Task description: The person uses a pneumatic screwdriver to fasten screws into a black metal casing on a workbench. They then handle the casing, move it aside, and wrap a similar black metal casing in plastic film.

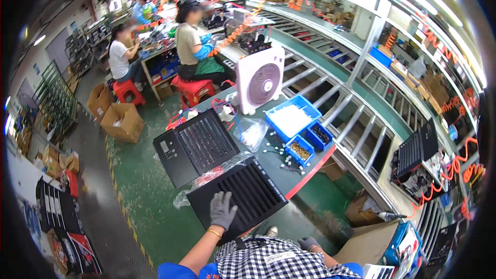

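My left hand [223, 211], in a grey glove, lies flat with its fingers stretched out on a black slotted metal panel [258, 196]. The panel rests at the near end of the worktable, its near edge close to my checked apron. My right hand [308, 243], also gloved in grey, hangs low beside the apron, away from the table; its fingers are too small and hidden to read. Beyond the first panel is a second black panel [181, 163] with rows of slots. Clear plastic wrap [222, 168] lies between the two.
Blue bins [292, 116] hold white pieces, brass-coloured parts [299, 150] and dark screws [321, 133]. A white box fan [263, 80] stands on the table. Roller conveyors [356, 134] run along the right. Cardboard boxes [123, 123] and red stools [192, 90] stand left, near seated co-workers [188, 41].
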